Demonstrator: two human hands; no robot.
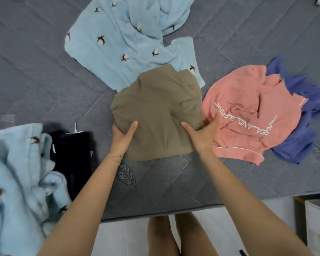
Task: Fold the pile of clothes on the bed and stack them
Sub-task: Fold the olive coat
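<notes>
Olive garment (159,111), folded into a rough square, lay at the middle of the grey quilted bed (35,80) as you took hold of its near edge with both hands. Your left hand (123,139) gripped the left side, thumb flat on top and fingers curled round the edge. Your right hand (203,133) pinched the right side, thumb on the cloth and fingers tucked beneath. A pink shirt (248,117) with white lettering lay crumpled just to the right, on top of a blue garment (303,108). A pale-blue fleece (118,43) with small dark motifs spread behind, its near corner under the olive piece. A second pale-blue fleece (17,182) was heaped at the bed's near left, a dark garment (72,154) just beside it.
</notes>
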